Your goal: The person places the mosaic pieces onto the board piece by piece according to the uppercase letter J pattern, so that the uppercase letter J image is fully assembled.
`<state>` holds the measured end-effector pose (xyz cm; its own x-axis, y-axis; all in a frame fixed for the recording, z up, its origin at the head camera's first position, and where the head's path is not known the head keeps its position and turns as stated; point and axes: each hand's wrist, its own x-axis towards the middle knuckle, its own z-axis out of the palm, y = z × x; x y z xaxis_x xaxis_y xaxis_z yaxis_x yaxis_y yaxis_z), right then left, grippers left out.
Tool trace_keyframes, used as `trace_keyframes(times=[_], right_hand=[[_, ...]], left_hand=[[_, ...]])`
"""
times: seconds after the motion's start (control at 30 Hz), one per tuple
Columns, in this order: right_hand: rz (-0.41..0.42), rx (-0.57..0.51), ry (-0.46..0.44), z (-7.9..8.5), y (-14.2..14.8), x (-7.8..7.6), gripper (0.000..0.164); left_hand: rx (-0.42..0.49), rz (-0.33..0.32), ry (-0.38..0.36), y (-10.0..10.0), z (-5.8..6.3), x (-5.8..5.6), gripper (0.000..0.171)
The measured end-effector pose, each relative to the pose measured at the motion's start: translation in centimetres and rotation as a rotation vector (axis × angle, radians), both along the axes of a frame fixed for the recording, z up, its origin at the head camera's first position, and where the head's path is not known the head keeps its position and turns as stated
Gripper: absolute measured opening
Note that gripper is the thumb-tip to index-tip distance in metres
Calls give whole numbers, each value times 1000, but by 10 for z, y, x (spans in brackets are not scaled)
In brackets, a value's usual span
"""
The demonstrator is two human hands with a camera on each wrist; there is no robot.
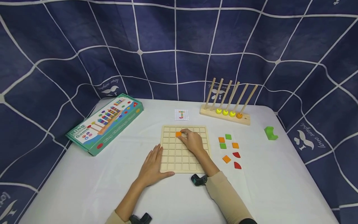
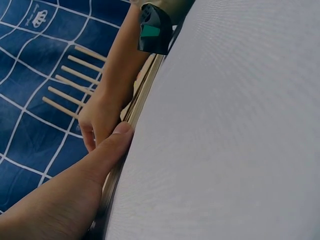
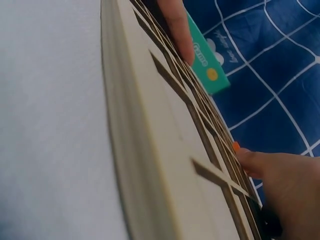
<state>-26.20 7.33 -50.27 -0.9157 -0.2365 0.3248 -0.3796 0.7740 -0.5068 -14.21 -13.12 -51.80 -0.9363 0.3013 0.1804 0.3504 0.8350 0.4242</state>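
Note:
A square wooden grid board [image 1: 174, 158] lies on the white table. Near its far edge my right hand [image 1: 193, 142] pinches an orange square tile [image 1: 178, 134] between thumb and fingers. The same tile [image 3: 236, 146] shows as a small orange corner at the fingertips in the right wrist view. My left hand [image 1: 152, 168] rests flat at the board's near left corner, fingers straight along the left side and thumb against the front edge. To the right of the board lie loose orange square tiles [image 1: 227, 159], green square tiles [image 1: 228, 137] and red quarter-round tiles [image 1: 237, 165].
A small pattern card [image 1: 181, 114] lies behind the board. A wooden peg stand [image 1: 205, 111] with yellow and orange beads stands at the back right. A green game box [image 1: 117, 127] lies at the left, a curved green piece [image 1: 270, 133] at the far right.

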Motion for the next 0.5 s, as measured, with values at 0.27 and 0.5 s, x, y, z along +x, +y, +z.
trace_keyframes(times=[0.27, 0.5], right_hand=[[-4, -8, -11, 1, 0, 2, 37], [15, -56, -24, 2, 4, 3, 39]], left_hand=[[24, -4, -25, 0, 3, 1, 116], [76, -18, -53, 0, 4, 1, 115]])
